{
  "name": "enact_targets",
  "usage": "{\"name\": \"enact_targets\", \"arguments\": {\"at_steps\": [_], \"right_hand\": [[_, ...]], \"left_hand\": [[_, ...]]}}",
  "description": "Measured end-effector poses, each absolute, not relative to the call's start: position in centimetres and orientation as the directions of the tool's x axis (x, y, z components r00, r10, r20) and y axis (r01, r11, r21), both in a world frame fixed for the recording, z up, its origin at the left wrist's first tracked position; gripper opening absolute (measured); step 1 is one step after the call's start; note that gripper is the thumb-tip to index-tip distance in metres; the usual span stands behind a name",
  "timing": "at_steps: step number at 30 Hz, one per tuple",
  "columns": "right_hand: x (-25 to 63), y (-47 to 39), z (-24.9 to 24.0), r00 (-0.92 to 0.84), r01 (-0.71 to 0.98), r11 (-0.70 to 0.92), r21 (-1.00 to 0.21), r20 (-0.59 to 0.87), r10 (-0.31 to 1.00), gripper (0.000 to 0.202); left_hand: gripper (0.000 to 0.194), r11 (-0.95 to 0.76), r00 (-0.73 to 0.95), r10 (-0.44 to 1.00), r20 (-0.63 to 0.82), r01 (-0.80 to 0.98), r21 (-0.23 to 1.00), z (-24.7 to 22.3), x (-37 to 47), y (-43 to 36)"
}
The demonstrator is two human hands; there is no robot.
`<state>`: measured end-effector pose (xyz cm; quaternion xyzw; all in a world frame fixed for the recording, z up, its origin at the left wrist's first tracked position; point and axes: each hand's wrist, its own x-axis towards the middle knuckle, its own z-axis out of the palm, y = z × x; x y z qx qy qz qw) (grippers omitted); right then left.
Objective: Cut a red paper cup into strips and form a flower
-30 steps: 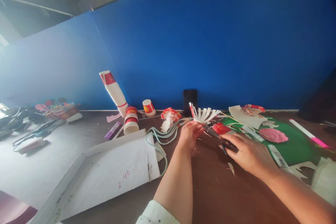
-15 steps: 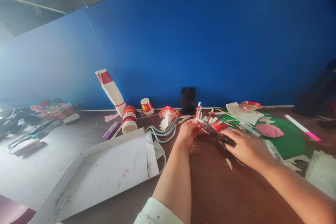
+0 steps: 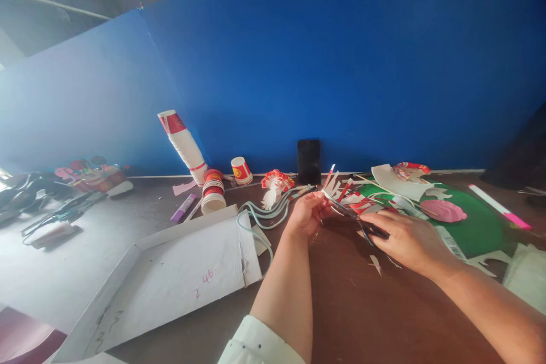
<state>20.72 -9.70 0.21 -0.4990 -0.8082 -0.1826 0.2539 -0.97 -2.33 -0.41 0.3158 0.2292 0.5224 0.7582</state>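
My left hand (image 3: 305, 215) is closed in a pinch on a paper cup cut into strips (image 3: 331, 183); white and red strips stick up beyond the fingertips, and its base is hidden. My right hand (image 3: 407, 239) is wrapped round the handles of dark scissors (image 3: 346, 211). Their blades point left and reach the strips beside my left fingertips. Small white paper scraps (image 3: 375, 264) lie on the table below the scissors. Just left of my left hand is a red and white fringed paper flower (image 3: 277, 181).
A tall stack of paper cups (image 3: 186, 148) leans at the back left, near a single cup (image 3: 241, 171). A white box lid (image 3: 170, 278) and a pale cable (image 3: 277, 213) lie to the left. A phone (image 3: 309, 160) stands against the blue partition. On the right are a green sheet (image 3: 480, 233) and a marker (image 3: 497, 205).
The view has shifted slightly. The strips at my left fingertips look more fanned out. Both hands keep their grips, with the scissors still at the strips.
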Motion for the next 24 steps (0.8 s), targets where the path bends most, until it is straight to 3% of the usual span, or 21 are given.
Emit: {"name": "enact_targets", "arguments": {"at_steps": [10, 24], "right_hand": [[20.64, -9.65, -0.12, -0.399, 0.884, 0.464, 0.063, 0.618, 0.677, 0.027], [20.28, -9.55, -0.23, -0.406, 0.865, 0.501, 0.035, 0.634, 0.658, 0.020]], "left_hand": [[0.015, 0.253, 0.350, 0.936, 0.023, -0.719, 0.647, -0.45, -0.72, -2.58], [0.015, 0.259, 0.350, 0.936, 0.017, -0.722, 0.642, -0.51, -0.83, -2.50]]}}
